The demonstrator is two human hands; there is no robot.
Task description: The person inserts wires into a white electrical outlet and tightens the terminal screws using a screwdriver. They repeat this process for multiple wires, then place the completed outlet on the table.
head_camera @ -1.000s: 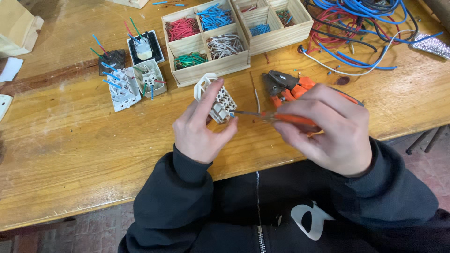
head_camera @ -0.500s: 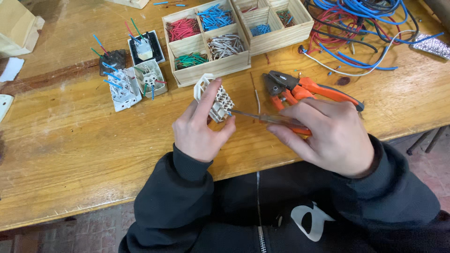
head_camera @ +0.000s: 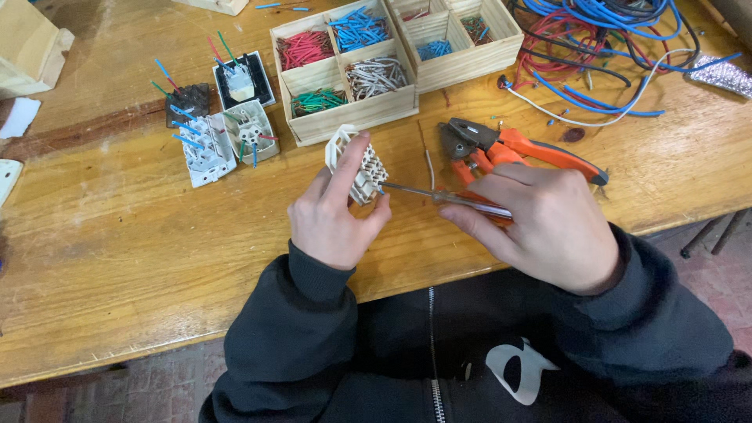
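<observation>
My left hand (head_camera: 333, 223) grips a white socket module (head_camera: 356, 163) between thumb and fingers, holding it just above the wooden worktop (head_camera: 117, 251), in front of the wooden compartment tray (head_camera: 352, 117). My right hand (head_camera: 548, 227) is closed around the handle of a screwdriver (head_camera: 439, 196), whose thin shaft runs leftward so that its tip meets the module's side. Orange-handled pliers (head_camera: 509, 149) lie on the worktop just beyond my right hand. The tray holds sorted short wire pieces: red, blue, grey, green. Further wired socket modules (head_camera: 215, 137) lie to the left, well apart; a tangle of blue and red cables (head_camera: 603, 39) fills the far right.
</observation>
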